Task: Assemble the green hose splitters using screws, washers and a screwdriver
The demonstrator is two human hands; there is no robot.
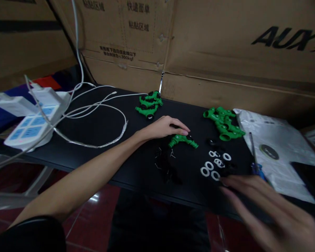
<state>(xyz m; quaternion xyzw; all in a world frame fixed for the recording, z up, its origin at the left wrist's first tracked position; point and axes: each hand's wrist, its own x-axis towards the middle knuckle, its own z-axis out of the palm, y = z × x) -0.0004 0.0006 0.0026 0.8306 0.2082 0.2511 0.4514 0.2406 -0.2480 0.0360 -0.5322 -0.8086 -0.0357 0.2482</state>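
My left hand (168,126) is closed on a green Y-shaped hose splitter (183,140), thumb and fingers pinching its upper side just over the dark table. My right hand (274,208) is blurred, at the front right. Its thumb and forefinger come together beside the white ring washers (209,166); anything between the tips is too smeared to make out. Several small silver pins or screws (172,153) lie below the splitter, among black parts (170,173) that barely show against the tabletop. A black ring (211,141) lies above the washers.
Green splitters with black fittings (149,105) lie behind my left hand. More green splitters (223,123) are piled at back right. A screwdriver (256,169) rests by a silvery plastic bag (273,140). Left are a power strip (34,127) and white cables (94,105). Cardboard boxes (212,66) wall the back.
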